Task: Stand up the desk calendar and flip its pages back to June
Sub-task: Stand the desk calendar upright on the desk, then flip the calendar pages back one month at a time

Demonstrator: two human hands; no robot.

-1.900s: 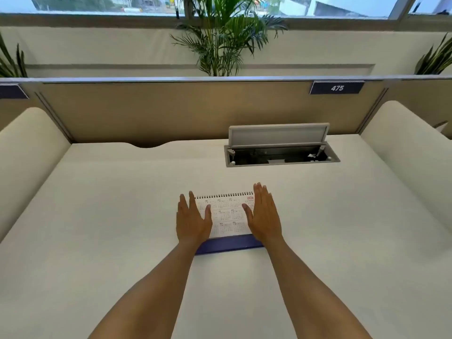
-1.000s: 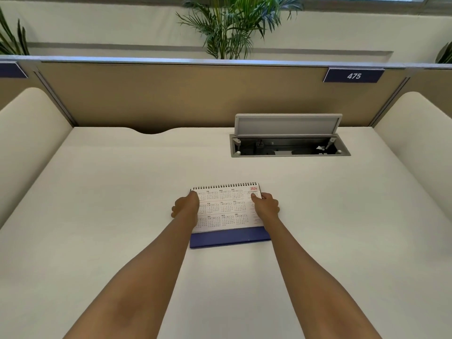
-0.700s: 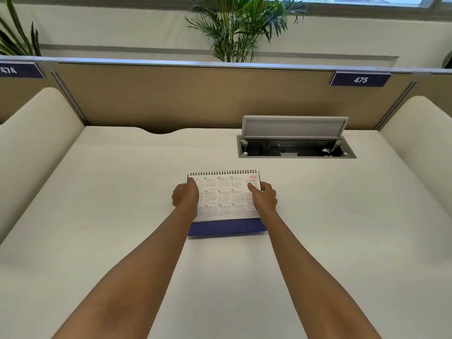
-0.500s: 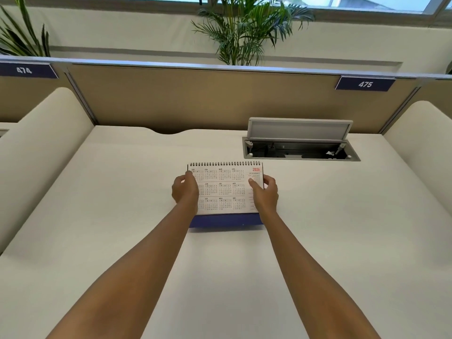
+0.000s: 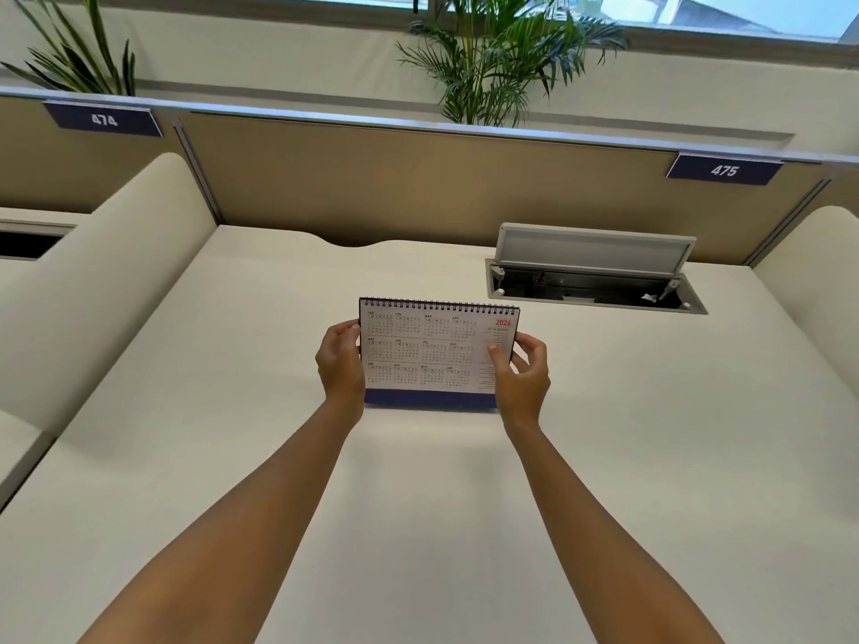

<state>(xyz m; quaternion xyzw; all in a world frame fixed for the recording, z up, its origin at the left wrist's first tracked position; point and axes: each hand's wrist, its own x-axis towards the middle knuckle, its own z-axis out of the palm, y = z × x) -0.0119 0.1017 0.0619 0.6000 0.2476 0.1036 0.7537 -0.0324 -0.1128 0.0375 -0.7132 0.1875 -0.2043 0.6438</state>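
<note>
A spiral-bound desk calendar [image 5: 430,350] with a dark blue base stands tilted up near the middle of the white desk [image 5: 418,504], its coil at the top. The front page is a white 2026 whole-year overview with small month grids. My left hand [image 5: 340,362] grips the calendar's left edge. My right hand [image 5: 520,371] grips its right edge, thumb on the front page. The blue bottom strip rests at the desk surface; the back of the calendar is hidden.
An open cable box [image 5: 595,281] with a raised grey lid is sunk into the desk at the back right. A tan partition [image 5: 418,188] with labels 474 and 475 closes the far side. Rounded cream dividers [image 5: 116,271] flank the desk. Potted palms [image 5: 492,53] stand behind.
The calendar lay flat under my flat hands. Both hands took hold of its side edges and raised the coil end until the front page faces me.
</note>
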